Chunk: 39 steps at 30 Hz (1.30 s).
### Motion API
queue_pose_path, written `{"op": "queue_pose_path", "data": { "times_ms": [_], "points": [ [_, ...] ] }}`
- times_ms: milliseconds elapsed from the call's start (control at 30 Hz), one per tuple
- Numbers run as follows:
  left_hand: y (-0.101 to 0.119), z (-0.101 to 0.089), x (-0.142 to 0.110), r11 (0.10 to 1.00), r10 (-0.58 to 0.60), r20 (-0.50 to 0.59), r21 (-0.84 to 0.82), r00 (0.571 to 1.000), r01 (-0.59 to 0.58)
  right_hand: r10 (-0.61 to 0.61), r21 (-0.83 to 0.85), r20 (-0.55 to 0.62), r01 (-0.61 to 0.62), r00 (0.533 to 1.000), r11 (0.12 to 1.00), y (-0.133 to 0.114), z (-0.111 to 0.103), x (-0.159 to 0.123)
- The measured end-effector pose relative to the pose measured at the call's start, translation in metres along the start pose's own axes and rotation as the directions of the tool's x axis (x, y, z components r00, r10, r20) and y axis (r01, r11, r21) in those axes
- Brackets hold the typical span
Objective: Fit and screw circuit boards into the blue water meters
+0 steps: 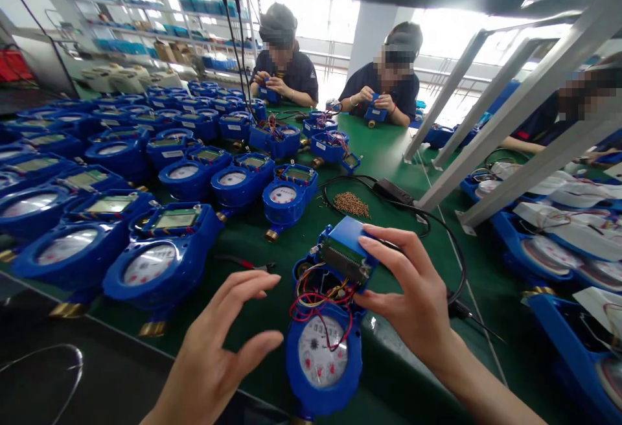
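A blue water meter [323, 354] with a white dial lies at the bench's near edge, its wiring compartment uncovered. Red, black and yellow wires [318, 302] spill out of it. My right hand [413, 289] grips a blue display module [344, 247] between thumb and fingers, tilted up above the compartment so that its circuit board faces me. Left of the meter, my left hand [223, 334] hovers with thumb and fingers apart, holding nothing. Beyond it lies a pair of red-handled pliers [245, 263], partly hidden by the fingers.
Many assembled blue meters [182, 179] crowd the left side of the green bench [389, 159]. A pile of brass screws [350, 204] lies beside a black cable and connector [393, 192]. Slanted metal struts [510, 114] rise at right, before more opened meters [544, 243]. Co-workers sit opposite.
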<state>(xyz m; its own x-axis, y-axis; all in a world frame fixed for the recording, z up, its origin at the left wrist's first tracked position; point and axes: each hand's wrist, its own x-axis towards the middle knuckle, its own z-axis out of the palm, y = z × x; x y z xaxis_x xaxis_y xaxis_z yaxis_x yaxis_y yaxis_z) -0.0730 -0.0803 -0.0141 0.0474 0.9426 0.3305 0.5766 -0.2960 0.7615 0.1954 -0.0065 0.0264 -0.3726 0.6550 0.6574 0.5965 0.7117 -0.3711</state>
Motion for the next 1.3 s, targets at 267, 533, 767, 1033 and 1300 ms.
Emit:
{"op": "queue_pose_path", "data": {
  "times_ms": [267, 533, 767, 1033, 1300],
  "points": [
    [0.022, 0.013, 0.059, 0.988, -0.067, 0.121, -0.134, 0.990, 0.083, -0.169, -0.052, -0.167, 0.162, 0.971, 0.985, 0.002, 0.017, -0.002],
    [0.029, 0.018, 0.070, 0.965, -0.098, 0.181, -0.222, 0.979, 0.138, -0.078, 0.017, -0.253, 0.085, 0.964, 0.996, 0.001, 0.021, -0.002],
    [0.021, 0.018, 0.062, 0.955, 0.021, 0.315, -0.287, 0.949, 0.074, 0.208, 0.321, -0.234, -0.126, 0.950, 0.939, 0.007, 0.038, -0.008],
    [0.010, 0.023, 0.040, 0.951, -0.062, 0.337, -0.267, 0.939, 0.158, 0.327, 0.536, -0.252, -0.150, 0.911, 0.831, -0.008, 0.051, -0.012],
    [0.018, 0.057, -0.030, 0.718, -0.322, 0.265, -0.557, 0.909, 0.417, 0.422, 0.555, -0.187, -0.259, 0.887, 0.790, -0.013, 0.052, -0.010]
  ]
}}
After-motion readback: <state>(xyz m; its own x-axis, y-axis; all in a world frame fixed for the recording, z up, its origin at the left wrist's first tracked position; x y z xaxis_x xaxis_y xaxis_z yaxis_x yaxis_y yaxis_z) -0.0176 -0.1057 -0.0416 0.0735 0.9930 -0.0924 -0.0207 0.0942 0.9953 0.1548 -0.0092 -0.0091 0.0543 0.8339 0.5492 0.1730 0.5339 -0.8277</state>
